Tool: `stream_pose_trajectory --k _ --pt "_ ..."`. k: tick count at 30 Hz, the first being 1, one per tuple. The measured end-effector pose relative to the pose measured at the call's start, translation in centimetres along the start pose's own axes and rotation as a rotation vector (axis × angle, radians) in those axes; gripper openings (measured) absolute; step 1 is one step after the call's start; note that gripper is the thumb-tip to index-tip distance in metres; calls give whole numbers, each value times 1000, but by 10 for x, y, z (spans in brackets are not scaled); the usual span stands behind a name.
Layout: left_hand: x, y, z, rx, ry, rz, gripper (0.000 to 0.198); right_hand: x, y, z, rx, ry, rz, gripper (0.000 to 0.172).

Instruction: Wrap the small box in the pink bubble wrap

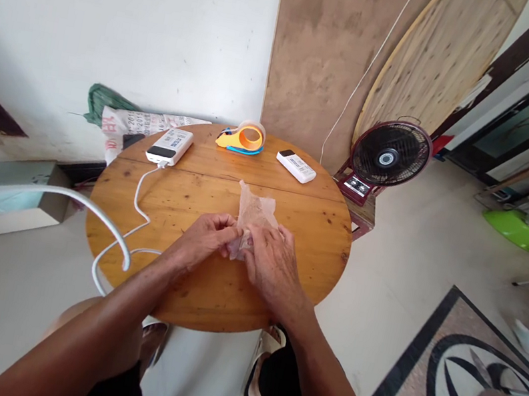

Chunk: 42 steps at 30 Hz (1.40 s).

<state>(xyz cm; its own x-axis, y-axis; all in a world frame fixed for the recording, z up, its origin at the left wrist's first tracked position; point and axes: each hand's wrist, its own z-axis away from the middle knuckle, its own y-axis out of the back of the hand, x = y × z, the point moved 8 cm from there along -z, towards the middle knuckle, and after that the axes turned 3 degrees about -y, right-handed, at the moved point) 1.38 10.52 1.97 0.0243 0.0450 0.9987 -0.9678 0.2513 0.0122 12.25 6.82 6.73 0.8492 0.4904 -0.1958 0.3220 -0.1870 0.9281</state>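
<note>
A crumpled, thin, see-through plastic bag [257,207] lies on the round wooden table [200,282] in front of me. My left hand [210,233] pinches its left side between thumb and fingers. From the right, my right hand [273,253] is closed over the bag, its fingers bent down on it. Something small and pale shows through the plastic between the hands, but I cannot make out what it is.
Along the table's far side are a white power bank [170,147] with a white cable [137,197], an orange tape dispenser [241,137] and a second white power bank [296,166]. A dark red fan [388,156] stands beyond the right edge.
</note>
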Motion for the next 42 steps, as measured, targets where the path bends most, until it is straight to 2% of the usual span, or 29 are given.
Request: stream_pose_trajectory --k 4,9,12,15,23,30,33,38,42 --pt "5 -6 -2 22 -88 -133 25 4 0 0 -2 -14 -47 38" --pt "21 -15 3 -12 -233 -311 16 7 2 1 9 -9 -92 48" --pt "26 -15 6 -44 -262 -349 23 10 3 3 -3 11 -129 52" --pt "28 -17 7 -60 -351 -427 28 14 4 3 -27 13 -179 51" --pt "34 -26 16 0 -551 -706 18 21 1 4 -52 -3 -242 53" --pt "44 -33 29 -10 -696 -921 26 22 6 6 -76 12 -321 48" --pt "44 -35 30 17 -761 -991 23 34 8 10 -61 -13 -338 51" --pt "41 -36 32 27 -854 -972 20 61 7 16 -73 -134 -330 52" --pt "38 -39 30 8 -836 -960 17 71 5 20 -92 -219 -313 40"
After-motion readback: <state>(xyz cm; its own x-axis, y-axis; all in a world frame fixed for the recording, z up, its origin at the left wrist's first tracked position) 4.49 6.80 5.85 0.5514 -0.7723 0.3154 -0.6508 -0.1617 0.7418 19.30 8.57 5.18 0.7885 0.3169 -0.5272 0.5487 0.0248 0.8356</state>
